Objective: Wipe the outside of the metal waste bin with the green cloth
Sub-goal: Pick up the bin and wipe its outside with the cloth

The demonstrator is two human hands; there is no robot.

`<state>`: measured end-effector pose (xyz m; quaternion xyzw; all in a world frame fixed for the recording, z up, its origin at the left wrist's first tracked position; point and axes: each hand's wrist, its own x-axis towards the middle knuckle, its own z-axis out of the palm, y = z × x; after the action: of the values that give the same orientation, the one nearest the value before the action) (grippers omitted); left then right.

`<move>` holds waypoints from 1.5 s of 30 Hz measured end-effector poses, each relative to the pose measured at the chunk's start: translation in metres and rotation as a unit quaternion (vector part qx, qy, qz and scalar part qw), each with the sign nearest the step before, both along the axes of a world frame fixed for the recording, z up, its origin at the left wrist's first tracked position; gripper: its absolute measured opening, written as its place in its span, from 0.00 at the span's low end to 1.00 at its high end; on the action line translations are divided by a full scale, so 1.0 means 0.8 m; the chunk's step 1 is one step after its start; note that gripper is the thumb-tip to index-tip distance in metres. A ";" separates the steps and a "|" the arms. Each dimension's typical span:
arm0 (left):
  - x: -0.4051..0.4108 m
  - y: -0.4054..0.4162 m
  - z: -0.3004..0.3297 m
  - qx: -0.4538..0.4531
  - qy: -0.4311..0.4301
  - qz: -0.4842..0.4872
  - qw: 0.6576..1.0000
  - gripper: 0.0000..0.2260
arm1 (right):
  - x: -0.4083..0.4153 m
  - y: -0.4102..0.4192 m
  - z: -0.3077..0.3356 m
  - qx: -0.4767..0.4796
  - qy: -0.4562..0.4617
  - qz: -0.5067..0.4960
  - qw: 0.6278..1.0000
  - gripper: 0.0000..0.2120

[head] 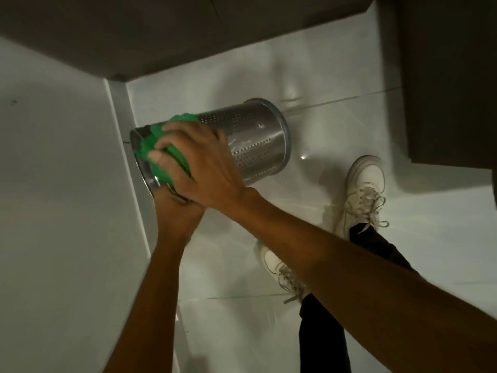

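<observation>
A perforated metal waste bin (250, 141) is held tilted above the floor, its base pointing away to the right and its open rim toward me at the left. My left hand (176, 208) grips the bin's rim from below. My right hand (204, 162) presses a bunched green cloth (157, 154) against the bin's outer wall near the rim. The cloth covers part of the rim and wall; the fingers of my left hand are mostly hidden behind my right wrist.
A pale wall (59, 184) stands close on the left. Dark cabinets (134, 33) hang at the top and a dark unit (451, 76) stands at the right. My white sneakers (364, 192) stand on the glossy tiled floor (336, 76) below the bin.
</observation>
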<state>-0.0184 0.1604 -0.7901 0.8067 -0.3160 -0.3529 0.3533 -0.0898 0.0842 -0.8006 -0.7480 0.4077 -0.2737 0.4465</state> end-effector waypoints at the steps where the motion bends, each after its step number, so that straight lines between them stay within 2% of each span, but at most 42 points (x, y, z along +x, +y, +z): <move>1: 0.004 0.000 -0.003 0.010 -0.012 -0.013 1.000 0.13 | 0.010 -0.004 -0.007 -0.036 0.009 -0.045 0.998 0.14; 3: 0.009 -0.008 -0.011 0.043 -0.029 -0.029 0.998 0.17 | 0.014 -0.013 -0.025 -0.087 0.042 -0.084 0.992 0.20; 5: 0.021 -0.015 -0.020 0.071 -0.047 -0.014 0.996 0.21 | -0.004 -0.024 -0.062 -0.104 0.059 -0.075 0.990 0.23; 6: 0.029 -0.016 -0.023 0.081 -0.048 -0.001 0.996 0.22 | -0.023 -0.033 -0.088 -0.088 0.068 -0.080 0.991 0.23; 8: 0.043 -0.018 -0.029 0.087 -0.039 0.002 0.995 0.22 | -0.069 -0.056 -0.136 -0.007 0.123 -0.160 0.980 0.19; 10: 0.046 -0.017 -0.034 0.082 -0.037 -0.021 0.996 0.23 | -0.095 -0.071 -0.153 0.090 0.171 -0.250 0.949 0.16; 11: 0.043 -0.017 -0.033 0.079 -0.038 -0.028 0.996 0.24 | -0.088 -0.070 -0.145 0.091 0.179 -0.250 0.947 0.15; 12: 0.040 -0.015 -0.030 0.074 -0.040 -0.030 0.996 0.24 | -0.067 -0.060 -0.130 0.051 0.169 -0.226 0.958 0.14; 14: 0.040 -0.021 -0.031 0.064 -0.039 -0.026 0.997 0.23 | -0.013 -0.044 -0.100 -0.093 0.098 -0.136 0.981 0.16; 16: 0.045 -0.016 -0.035 0.063 -0.048 -0.029 0.996 0.17 | 0.020 -0.021 -0.080 -0.158 0.025 -0.028 0.987 0.20; 18: 0.045 -0.011 -0.037 0.063 -0.042 -0.028 0.997 0.18 | -0.003 -0.025 -0.097 -0.187 0.004 0.003 0.982 0.18; 19: 0.046 -0.010 -0.036 0.067 -0.034 -0.024 0.997 0.21 | -0.024 -0.039 -0.112 -0.166 0.018 -0.033 0.985 0.16; 20: 0.045 -0.011 -0.036 0.071 -0.020 -0.019 0.997 0.23 | -0.051 -0.053 -0.129 -0.099 0.058 -0.111 0.987 0.14; 22: 0.048 -0.011 -0.035 0.070 0.005 -0.018 0.997 0.25 | -0.082 -0.067 -0.135 0.044 0.155 -0.284 0.945 0.13; 23: 0.049 -0.011 -0.036 0.066 0.012 -0.016 0.998 0.25 | -0.074 -0.062 -0.133 0.048 0.174 -0.317 0.931 0.12; 24: 0.049 -0.011 -0.036 0.064 0.011 -0.013 0.998 0.25 | -0.053 -0.055 -0.126 0.010 0.148 -0.299 0.943 0.13; 26: 0.051 -0.011 -0.038 0.058 -0.004 -0.019 0.998 0.18 | 0.003 -0.026 -0.104 -0.119 0.026 -0.138 0.983 0.17; 28: 0.053 -0.006 -0.040 0.056 0.004 -0.020 0.998 0.11 | 0.014 -0.009 -0.103 -0.230 -0.020 0.032 0.973 0.19; 29: 0.055 -0.004 -0.040 0.058 0.011 -0.009 0.998 0.13 | -0.004 -0.015 -0.114 -0.270 -0.015 0.063 0.961 0.18; 30: 0.062 -0.002 -0.040 0.061 0.014 0.008 0.998 0.17 | -0.021 -0.027 -0.134 -0.276 0.006 0.046 0.960 0.17; 31: 0.065 -0.004 -0.041 0.064 0.024 0.032 0.997 0.21 | -0.044 -0.042 -0.153 -0.228 0.051 -0.014 0.972 0.16; 32: 0.067 -0.004 -0.041 0.068 0.029 0.044 0.996 0.23 | -0.064 -0.051 -0.169 -0.143 0.100 -0.116 0.978 0.16; 33: 0.063 -0.008 -0.043 0.065 0.030 0.038 0.997 0.23 | -0.087 -0.064 -0.173 -0.039 0.150 -0.236 0.959 0.16; 34: 0.063 -0.007 -0.044 0.065 0.024 0.021 0.997 0.24 | -0.099 -0.069 -0.173 0.056 0.197 -0.326 0.923 0.18; 35: 0.061 -0.006 -0.044 0.066 0.017 0.013 0.998 0.24 | -0.092 -0.069 -0.168 0.116 0.198 -0.374 0.899 0.18; 36: 0.058 -0.005 -0.043 0.068 0.016 0.016 0.997 0.24 | -0.079 -0.065 -0.155 0.119 0.198 -0.376 0.897 0.18; 38: 0.050 0.000 -0.043 0.058 0.030 0.028 0.997 0.26 | -0.041 -0.055 -0.118 0.020 0.179 -0.285 0.941 0.15; 40: 0.046 0.003 -0.040 0.045 0.030 0.052 0.997 0.23 | 0.008 -0.037 -0.081 -0.086 0.098 -0.152 0.980 0.14; 43: 0.047 0.010 -0.041 0.003 0.030 0.040 0.999 0.11 | 0.071 -0.003 -0.046 -0.164 -0.041 -0.025 0.985 0.14; 45: 0.047 0.022 -0.047 0.006 0.021 0.028 0.999 0.13 | 0.050 -0.003 -0.056 -0.213 -0.061 0.064 0.973 0.14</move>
<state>0.0192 0.1780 -0.8277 0.8101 -0.2837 -0.3612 0.3645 -0.0496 0.0817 -0.8453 -0.8324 0.2629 -0.3700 0.3178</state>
